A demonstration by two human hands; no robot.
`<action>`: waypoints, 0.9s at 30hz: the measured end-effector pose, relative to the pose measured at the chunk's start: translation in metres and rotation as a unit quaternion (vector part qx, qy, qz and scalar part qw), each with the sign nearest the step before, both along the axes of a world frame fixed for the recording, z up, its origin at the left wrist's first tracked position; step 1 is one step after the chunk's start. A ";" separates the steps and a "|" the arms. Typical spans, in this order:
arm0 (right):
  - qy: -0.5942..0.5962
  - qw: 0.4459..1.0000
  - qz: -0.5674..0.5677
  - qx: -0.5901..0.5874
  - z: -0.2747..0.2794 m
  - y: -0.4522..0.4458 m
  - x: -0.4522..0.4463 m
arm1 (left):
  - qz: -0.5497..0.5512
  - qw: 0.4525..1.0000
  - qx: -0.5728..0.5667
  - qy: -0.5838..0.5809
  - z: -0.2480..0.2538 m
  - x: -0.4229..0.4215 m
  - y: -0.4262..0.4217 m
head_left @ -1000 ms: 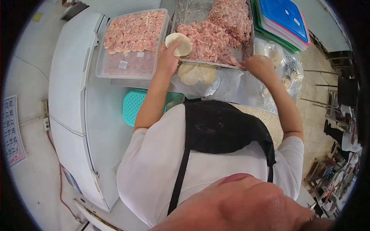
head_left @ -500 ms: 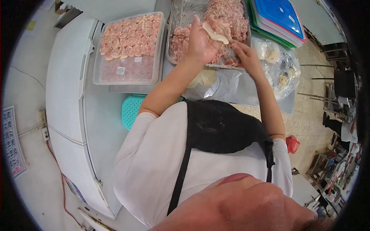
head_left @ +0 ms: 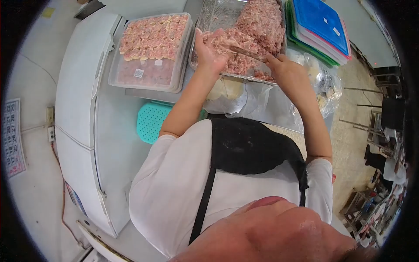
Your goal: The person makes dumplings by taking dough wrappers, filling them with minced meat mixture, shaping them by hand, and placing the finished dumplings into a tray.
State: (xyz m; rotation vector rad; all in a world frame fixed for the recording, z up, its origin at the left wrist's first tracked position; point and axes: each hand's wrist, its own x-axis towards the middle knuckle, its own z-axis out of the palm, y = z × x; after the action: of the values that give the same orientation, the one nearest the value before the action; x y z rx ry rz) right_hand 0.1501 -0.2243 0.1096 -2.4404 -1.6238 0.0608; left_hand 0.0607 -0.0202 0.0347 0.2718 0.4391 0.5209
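Observation:
My left hand (head_left: pixel 210 56) is palm up over the near left part of a metal tray (head_left: pixel 195 61), cupped under a wrapper with pinkish filling on it. My right hand (head_left: pixel 286 72) is closed round a thin spatula (head_left: pixel 246 52), whose far end reaches the filling in my left palm. Minced meat (head_left: pixel 262 24) is heaped in the tray. Just below the tray, pale round wrappers (head_left: pixel 229 88) lie beside clear plastic. The wrapper in my palm is mostly hidden by meat.
To the left, a plastic box (head_left: pixel 112 78) holds rows of filled pieces. Coloured lids (head_left: pixel 321 19) are stacked at the right, above a plastic bag (head_left: pixel 329 89). A turquoise basket (head_left: pixel 152 122) sits lower left, beside a white fridge (head_left: pixel 74 91). Chairs stand far right.
My left hand went from the tray's left edge to over the meat, then back leftward. The wrapper, bare at first, now carries filling. My right hand moved left from the tray's near right corner.

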 end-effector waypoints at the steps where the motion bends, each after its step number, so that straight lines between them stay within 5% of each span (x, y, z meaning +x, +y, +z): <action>1: 0.012 0.999 0.004 0.042 0.001 0.005 -0.007 | -0.001 1.000 0.000 -0.011 0.000 0.001 0.002; 5: 0.069 0.992 0.066 0.087 -0.028 0.007 0.015 | 0.037 0.999 0.018 0.001 0.015 0.001 -0.008; 8: 0.222 0.969 0.027 0.103 -0.003 -0.003 0.036 | -0.026 0.984 0.094 -0.149 -0.009 -0.007 0.007; 10: 0.312 0.941 0.028 0.129 -0.003 -0.009 0.046 | -0.049 0.957 0.285 -0.020 0.011 -0.017 -0.010; 12: 0.343 0.930 0.064 0.116 -0.004 -0.015 0.051 | -0.054 0.861 0.499 0.081 0.034 -0.025 -0.022; 14: 0.340 0.935 0.080 0.066 0.014 -0.021 0.047 | -0.037 0.682 0.716 0.149 0.053 -0.028 -0.025; 16: 0.319 0.941 0.096 0.059 0.020 -0.022 0.043 | -0.076 0.607 0.779 0.137 0.059 -0.025 -0.021; 17: 0.300 0.945 0.102 0.076 0.016 -0.023 0.041 | -0.096 0.567 0.808 0.130 0.060 -0.023 -0.018; 20: 0.285 0.940 0.153 0.108 -0.016 -0.020 0.046 | -0.122 0.605 0.772 0.150 0.036 -0.028 -0.008; 23: 0.276 0.937 0.198 0.075 -0.043 -0.004 0.082 | -0.189 0.467 0.839 0.208 0.040 -0.024 -0.002; 27: 0.147 0.975 0.155 0.064 -0.047 -0.005 0.096 | -0.144 0.562 0.750 0.318 0.039 -0.040 0.007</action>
State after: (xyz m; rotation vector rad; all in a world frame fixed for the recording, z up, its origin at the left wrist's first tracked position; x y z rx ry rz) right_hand 0.2457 -0.2289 0.0625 -1.9561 -1.7882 0.3362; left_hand 0.0203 -0.0129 0.0733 2.2489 0.5268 0.3233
